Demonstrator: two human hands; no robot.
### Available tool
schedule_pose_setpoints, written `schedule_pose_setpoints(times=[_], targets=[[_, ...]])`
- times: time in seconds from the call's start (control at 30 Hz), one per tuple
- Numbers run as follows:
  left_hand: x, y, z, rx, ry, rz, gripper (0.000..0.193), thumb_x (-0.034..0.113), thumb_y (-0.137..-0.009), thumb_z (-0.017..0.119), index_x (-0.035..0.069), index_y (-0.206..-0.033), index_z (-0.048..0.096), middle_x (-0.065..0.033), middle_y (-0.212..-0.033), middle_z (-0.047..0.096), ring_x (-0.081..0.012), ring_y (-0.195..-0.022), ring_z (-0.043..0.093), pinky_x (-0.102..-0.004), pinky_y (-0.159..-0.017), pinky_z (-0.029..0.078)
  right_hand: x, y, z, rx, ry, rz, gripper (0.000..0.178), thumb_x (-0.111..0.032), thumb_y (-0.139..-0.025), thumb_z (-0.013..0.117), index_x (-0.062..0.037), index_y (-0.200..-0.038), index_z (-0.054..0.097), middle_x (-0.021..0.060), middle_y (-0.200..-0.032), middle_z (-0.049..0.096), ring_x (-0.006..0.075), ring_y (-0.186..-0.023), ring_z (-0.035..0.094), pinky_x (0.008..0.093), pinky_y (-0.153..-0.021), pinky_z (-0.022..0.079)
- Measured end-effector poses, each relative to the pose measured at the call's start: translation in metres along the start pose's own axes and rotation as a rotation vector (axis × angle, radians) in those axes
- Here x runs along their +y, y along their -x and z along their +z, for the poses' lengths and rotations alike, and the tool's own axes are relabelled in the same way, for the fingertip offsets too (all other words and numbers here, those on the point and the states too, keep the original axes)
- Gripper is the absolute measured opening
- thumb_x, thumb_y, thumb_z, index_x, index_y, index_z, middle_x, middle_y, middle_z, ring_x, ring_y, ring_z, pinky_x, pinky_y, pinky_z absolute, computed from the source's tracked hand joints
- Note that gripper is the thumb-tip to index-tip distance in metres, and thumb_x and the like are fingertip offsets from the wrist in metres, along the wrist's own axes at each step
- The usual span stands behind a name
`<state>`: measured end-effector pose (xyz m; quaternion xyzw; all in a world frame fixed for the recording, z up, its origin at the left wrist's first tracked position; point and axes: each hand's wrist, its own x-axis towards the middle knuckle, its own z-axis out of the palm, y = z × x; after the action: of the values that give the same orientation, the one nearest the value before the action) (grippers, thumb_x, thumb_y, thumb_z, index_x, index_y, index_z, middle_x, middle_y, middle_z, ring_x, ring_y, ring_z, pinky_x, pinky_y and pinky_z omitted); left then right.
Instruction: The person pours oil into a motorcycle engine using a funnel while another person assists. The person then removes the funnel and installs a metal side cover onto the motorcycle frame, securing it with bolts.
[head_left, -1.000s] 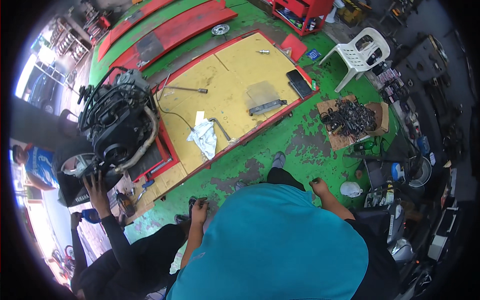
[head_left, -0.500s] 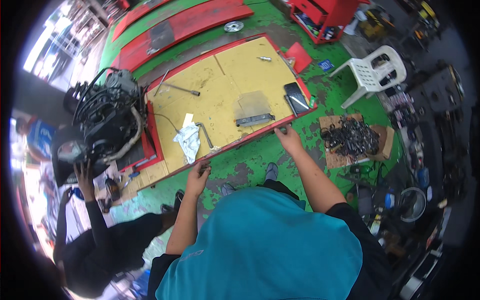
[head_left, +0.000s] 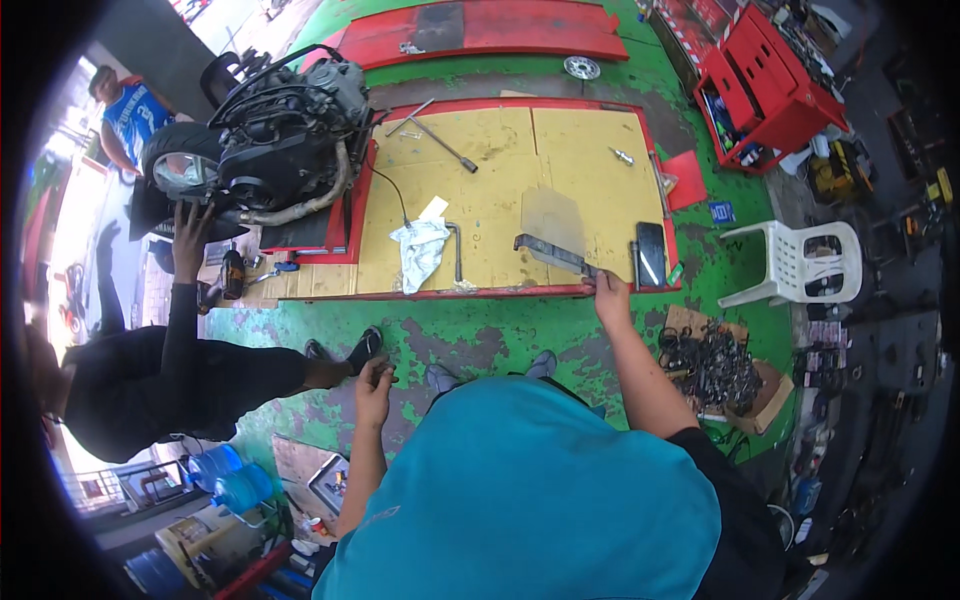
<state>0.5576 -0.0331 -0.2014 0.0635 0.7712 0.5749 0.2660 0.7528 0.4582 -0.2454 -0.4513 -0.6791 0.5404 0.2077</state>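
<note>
My right hand [head_left: 610, 292] grips the near right end of a long, narrow dark part [head_left: 553, 254], tilted at the table's front edge. What kind of part it is, I cannot make out. Behind it lies a thin brownish sheet [head_left: 550, 212]. My left hand [head_left: 374, 388] hangs low in front of the table, fingers loosely curled and partly apart, with nothing visible in it. Nearest to it on the table are a white cloth [head_left: 420, 256] and an L-shaped wrench [head_left: 458, 252]. A black phone [head_left: 650, 250] rests at the right corner.
A motorcycle engine with a wheel [head_left: 285, 150] stands left of the cardboard-topped table [head_left: 480, 215]; a co-worker's hand [head_left: 190, 235] touches it. Farther back lie a long-handled wrench [head_left: 440, 142] and a small metal piece [head_left: 622, 156]. A white chair [head_left: 800, 260] and a pile of small parts [head_left: 705, 365] are at the right.
My right hand has taken hold of the dark part, which now sits at a slant. My left hand has drawn back from the table edge. The whole view has turned.
</note>
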Motion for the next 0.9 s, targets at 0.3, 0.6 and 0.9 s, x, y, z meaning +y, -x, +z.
schedule_pose_setpoints(times=[0.3,0.6,0.9], targets=[[0.169,-0.049,0.016,-0.288,0.182,0.227,0.043,0.021,-0.108,0.062,-0.003,-0.142,0.058,-0.0176,-0.132,0.069,-0.0225,-0.120,0.067,-0.0356,-0.099,0.055,-0.169,0.076,0.117,-0.540,-0.604,0.098,0.032,-0.022,-0.110,0.056,0.0047,-0.126,0.065,0.0181,-0.111,0.076,0.0191,-0.082,0.071,0.0348,-0.082,0.059],[0.238,-0.062,-0.039,-0.299,0.135,0.345,0.032,0.014,-0.103,0.069,-0.005,-0.128,0.066,-0.0088,-0.108,0.074,-0.0128,-0.092,0.069,-0.0296,-0.081,0.056,-0.273,0.136,0.228,-0.852,-0.721,0.085,0.033,-0.023,-0.106,0.058,-0.0015,-0.130,0.064,0.0174,-0.117,0.074,0.0212,-0.089,0.070,0.0370,-0.082,0.058],[0.231,-0.071,-0.089,-0.025,0.189,0.457,0.019,0.012,-0.096,0.076,-0.003,-0.105,0.068,-0.0059,-0.095,0.068,-0.0119,-0.087,0.064,-0.0293,-0.081,0.054,-0.314,0.147,0.277,-0.942,-0.560,-0.001,0.033,-0.022,-0.110,0.048,0.0060,-0.120,0.063,0.0204,-0.101,0.075,0.0267,-0.086,0.071,0.0409,-0.085,0.056]])
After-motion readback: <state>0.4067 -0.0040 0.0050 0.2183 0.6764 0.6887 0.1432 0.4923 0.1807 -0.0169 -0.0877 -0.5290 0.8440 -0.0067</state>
